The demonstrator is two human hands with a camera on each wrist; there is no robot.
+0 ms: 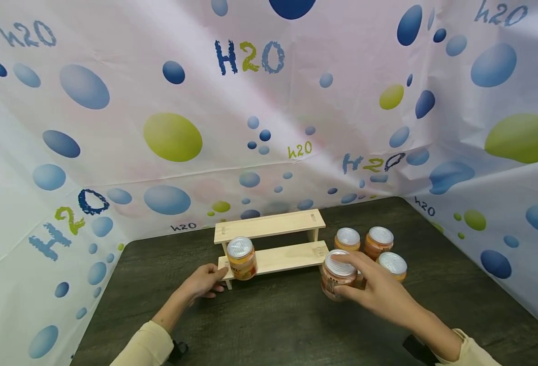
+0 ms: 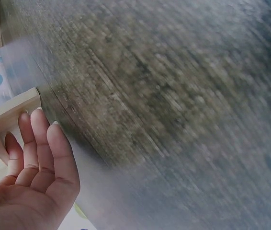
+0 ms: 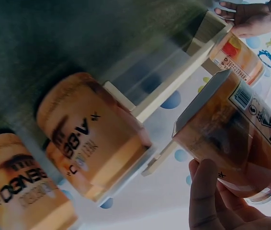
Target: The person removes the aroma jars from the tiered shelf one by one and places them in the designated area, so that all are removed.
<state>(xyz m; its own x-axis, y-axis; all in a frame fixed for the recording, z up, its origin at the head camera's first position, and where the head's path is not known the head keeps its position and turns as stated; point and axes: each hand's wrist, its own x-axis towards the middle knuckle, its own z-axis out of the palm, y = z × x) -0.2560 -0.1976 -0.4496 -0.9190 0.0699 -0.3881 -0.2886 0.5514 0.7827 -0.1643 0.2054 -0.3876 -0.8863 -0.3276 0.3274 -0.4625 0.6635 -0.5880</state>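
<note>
A two-step wooden rack point(image 1: 269, 260) stands on the dark table. My left hand point(image 1: 203, 282) holds the left end of its lower step, thumb on top and fingers beneath; in the left wrist view its fingers point(image 2: 42, 148) lie along the pale wood point(image 2: 16, 108). One fruit jar point(image 1: 242, 259) with a silver lid sits on the lower step, close to that hand. My right hand point(image 1: 378, 290) grips another clear jar of orange fruit point(image 1: 337, 277) between thumb and fingers, by the right end of the lower step. That held jar point(image 3: 236, 139) shows a printed label in the right wrist view.
Several more fruit jars stand right of the rack: one at the back point(image 1: 347, 238), one beside it point(image 1: 379, 241) and one nearer point(image 1: 393, 265), partly behind my right hand. A white sheet point(image 1: 250, 96) with blue and green spots hangs around the table point(image 1: 259, 325).
</note>
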